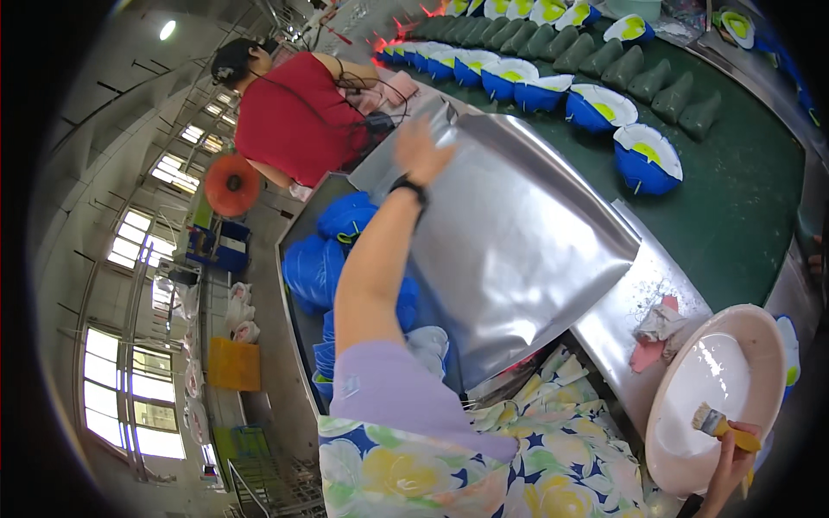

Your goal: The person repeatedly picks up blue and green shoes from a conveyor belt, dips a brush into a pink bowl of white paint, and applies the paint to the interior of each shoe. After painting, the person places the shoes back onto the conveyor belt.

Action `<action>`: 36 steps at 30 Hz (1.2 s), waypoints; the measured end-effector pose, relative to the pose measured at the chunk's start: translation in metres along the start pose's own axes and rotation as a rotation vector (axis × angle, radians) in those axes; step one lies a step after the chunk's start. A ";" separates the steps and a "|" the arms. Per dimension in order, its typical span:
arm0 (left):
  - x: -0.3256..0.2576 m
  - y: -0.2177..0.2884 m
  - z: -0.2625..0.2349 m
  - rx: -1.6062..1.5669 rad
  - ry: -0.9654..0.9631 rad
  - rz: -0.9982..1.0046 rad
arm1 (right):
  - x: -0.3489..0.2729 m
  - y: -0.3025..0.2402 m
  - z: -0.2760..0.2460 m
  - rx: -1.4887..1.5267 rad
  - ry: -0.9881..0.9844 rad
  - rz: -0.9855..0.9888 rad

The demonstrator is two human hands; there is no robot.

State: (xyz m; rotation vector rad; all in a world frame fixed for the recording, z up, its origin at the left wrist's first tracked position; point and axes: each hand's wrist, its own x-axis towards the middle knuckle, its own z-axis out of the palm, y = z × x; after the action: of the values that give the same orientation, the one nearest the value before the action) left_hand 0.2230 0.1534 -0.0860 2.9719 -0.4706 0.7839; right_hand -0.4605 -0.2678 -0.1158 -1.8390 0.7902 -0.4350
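Observation:
My left hand (pixel 421 148) reaches far forward and lies flat on the upper left corner of a large silver foil bag (pixel 518 233) that is spread over the metal bench. A black band sits on that wrist. My right hand (pixel 732 462), at the lower right, grips a yellow-handled paintbrush (pixel 717 425). Its bristles rest over a pale pink bowl (pixel 669 406) filled with white liquid.
Blue and white shoe parts (pixel 646 157) and dark green moulds (pixel 682 95) run in rows along a green conveyor (pixel 734 207). Blue bags (pixel 315 268) lie in a bin at left. A person in a red top (pixel 298 121) works beyond it. A pink rag (pixel 654 338) lies near the bowl.

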 end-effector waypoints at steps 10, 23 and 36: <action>-0.143 -0.212 -0.024 0.583 -0.346 -0.695 | -0.021 -0.041 0.011 -0.165 0.093 0.122; -0.095 -0.011 -0.030 -0.206 -0.225 0.802 | -0.007 -0.068 0.023 -0.107 0.142 0.095; -0.180 0.179 -0.013 -0.380 -0.615 0.870 | 0.096 -0.004 0.046 -0.301 0.107 0.062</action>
State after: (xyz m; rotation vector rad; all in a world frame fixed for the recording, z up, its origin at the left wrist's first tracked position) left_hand 0.0148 0.0344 -0.1698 2.5013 -1.7544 -0.2639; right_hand -0.3621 -0.3019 -0.1369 -2.0745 1.0286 -0.3937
